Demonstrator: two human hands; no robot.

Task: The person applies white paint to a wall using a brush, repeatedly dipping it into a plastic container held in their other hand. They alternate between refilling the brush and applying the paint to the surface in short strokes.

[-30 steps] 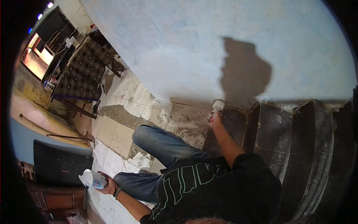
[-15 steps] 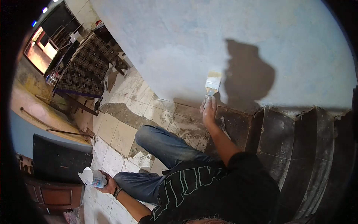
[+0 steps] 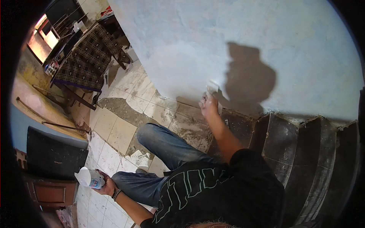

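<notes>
My right hand (image 3: pixel 208 104) is closed around a paintbrush (image 3: pixel 213 86), low against the pale blue-white wall (image 3: pixel 182 34). The brush looks foreshortened, with its handle mostly hidden by my fingers; its bristles appear to touch the wall. Off to the left, my left hand (image 3: pixel 107 184) grips a white plastic tub (image 3: pixel 92 178) with a cut, uneven rim and a printed blue label. The tub is held tilted beside my knee, and its contents cannot be made out.
Dark tiled steps (image 3: pixel 281 138) rise along the wall on the right. A table with a checked cloth (image 3: pixel 81 60) stands at upper left. Broken tile and debris (image 3: pixel 138 157) lie on the floor near my legs. A dark wooden cabinet (image 3: pixel 51 192) is at lower left.
My right hand has moved slightly left, and the brush has turned from upright and face-on to foreshortened and tilted. My left hand still holds the tub. The view has shifted a little.
</notes>
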